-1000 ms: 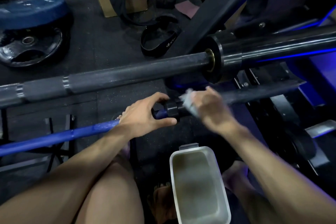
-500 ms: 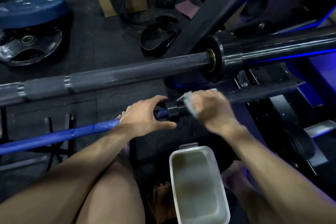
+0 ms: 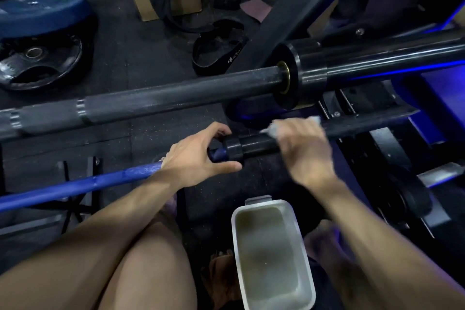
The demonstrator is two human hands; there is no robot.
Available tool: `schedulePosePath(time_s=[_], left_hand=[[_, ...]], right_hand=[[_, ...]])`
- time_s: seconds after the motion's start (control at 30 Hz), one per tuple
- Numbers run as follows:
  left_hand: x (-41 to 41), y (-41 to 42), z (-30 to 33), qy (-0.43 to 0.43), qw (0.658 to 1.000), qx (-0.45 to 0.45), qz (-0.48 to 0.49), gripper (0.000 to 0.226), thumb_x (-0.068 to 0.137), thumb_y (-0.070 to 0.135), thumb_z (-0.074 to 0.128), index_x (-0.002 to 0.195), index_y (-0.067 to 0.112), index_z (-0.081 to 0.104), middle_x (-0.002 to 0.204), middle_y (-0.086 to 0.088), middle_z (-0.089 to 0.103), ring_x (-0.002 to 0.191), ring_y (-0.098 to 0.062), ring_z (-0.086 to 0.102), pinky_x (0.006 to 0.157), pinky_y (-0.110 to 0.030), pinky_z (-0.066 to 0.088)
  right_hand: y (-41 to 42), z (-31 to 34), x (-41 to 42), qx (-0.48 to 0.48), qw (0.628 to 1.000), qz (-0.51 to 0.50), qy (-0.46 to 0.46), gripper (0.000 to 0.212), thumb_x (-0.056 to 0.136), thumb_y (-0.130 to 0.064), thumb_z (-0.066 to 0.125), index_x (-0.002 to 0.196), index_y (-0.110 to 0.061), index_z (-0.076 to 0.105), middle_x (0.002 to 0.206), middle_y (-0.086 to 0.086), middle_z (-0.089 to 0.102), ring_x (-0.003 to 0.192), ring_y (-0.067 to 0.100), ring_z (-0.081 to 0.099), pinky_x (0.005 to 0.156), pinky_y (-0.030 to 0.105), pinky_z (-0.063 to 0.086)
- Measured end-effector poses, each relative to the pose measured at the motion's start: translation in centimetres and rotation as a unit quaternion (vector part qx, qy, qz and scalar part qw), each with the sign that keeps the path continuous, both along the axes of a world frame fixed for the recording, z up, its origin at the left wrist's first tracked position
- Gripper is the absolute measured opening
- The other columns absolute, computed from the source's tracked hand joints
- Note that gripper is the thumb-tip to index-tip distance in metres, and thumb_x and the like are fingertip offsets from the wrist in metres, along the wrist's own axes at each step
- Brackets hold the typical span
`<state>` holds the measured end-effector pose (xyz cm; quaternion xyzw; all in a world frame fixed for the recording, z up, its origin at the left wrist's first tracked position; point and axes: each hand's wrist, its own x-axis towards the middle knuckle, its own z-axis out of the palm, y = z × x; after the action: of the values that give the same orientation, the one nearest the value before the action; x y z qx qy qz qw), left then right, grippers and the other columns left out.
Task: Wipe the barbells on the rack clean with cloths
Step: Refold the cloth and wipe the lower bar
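While the left hand [image 3: 198, 156] grips the blue barbell [image 3: 83, 185] right at its black collar [image 3: 232, 148], the right hand [image 3: 302, 151] clutches a white cloth [image 3: 273, 131] (pretty blurry) around the sleeve [image 3: 256, 145] just beside it. Grey barbell [image 3: 163, 98] sits above both.

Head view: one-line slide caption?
Left hand grips the blue barbell shaft at its black collar while right hand rubs a white cloth along the black sleeve.

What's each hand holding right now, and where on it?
Left hand grips the blue barbell on its shaft, right beside the black collar. Right hand holds a white cloth wrapped against the bar's black sleeve.
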<state>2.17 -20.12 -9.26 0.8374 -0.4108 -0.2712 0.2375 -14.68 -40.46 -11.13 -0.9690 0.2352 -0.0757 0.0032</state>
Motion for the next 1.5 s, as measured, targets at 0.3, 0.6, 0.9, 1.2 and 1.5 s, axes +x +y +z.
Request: schedulePosePath(time_s=[0.3,0.6,0.9,1.2,1.5], left_hand=[[-0.1,-0.1,-0.4,-0.021,0.999,0.023,0.012,0.084,0.054,0.083,0.073,0.125,0.058,0.036,0.118,0.033,0.054,0.097,-0.011,0.06,0.092,-0.047,0.051],[0.5,-0.2,-0.1,0.004,0.999,0.034,0.002,0.063,0.075,0.096,0.032,0.128,0.063,0.038,0.111,0.028,0.066,0.108,-0.011,0.062,0.096,-0.047,0.048],[0.5,-0.2,-0.2,0.021,0.999,0.044,0.0,0.082,0.068,0.101,0.036,0.139,0.06,0.03,0.132,0.03,0.058,0.124,-0.015,0.057,0.103,-0.051,0.045],[0.3,0.1,0.3,0.012,1.0,0.019,-0.008,0.072,0.062,0.09,0.062,0.125,0.061,0.041,0.12,0.035,0.057,0.104,-0.008,0.061,0.095,-0.047,0.048],[0.1,-0.1,0.1,-0.041,0.998,0.041,-0.023,0.085,0.062,0.084,0.071,0.134,0.054,0.038,0.125,0.027,0.059,0.116,-0.01,0.058,0.096,-0.041,0.047]], right_hand=[[3.2,0.6,1.7,0.027,0.992,0.106,-0.066,0.031,0.096,-0.018,0.044,0.107,-0.013,0.072,0.097,0.005,0.073,0.09,0.028,0.065,0.087,0.044,0.051],[4.4,-1.4,2.5,0.076,0.991,0.095,-0.061,0.041,0.105,-0.025,0.034,0.117,-0.011,0.071,0.11,0.006,0.073,0.105,0.026,0.065,0.108,0.043,0.039],[0.4,0.5,1.9,0.012,0.997,-0.039,0.06,0.035,0.105,-0.014,0.038,0.126,-0.017,0.066,0.101,0.0,0.071,0.098,0.025,0.066,0.113,0.058,0.032],[-2.9,1.5,1.7,0.109,0.975,-0.193,0.029,0.036,0.1,-0.016,0.028,0.104,-0.013,0.063,0.091,0.003,0.068,0.097,0.026,0.065,0.113,0.05,0.034],[-1.2,1.8,0.4,0.194,0.965,-0.135,-0.115,0.046,0.095,-0.031,0.03,0.09,-0.01,0.071,0.082,0.012,0.07,0.077,0.036,0.067,0.085,0.047,0.054]])
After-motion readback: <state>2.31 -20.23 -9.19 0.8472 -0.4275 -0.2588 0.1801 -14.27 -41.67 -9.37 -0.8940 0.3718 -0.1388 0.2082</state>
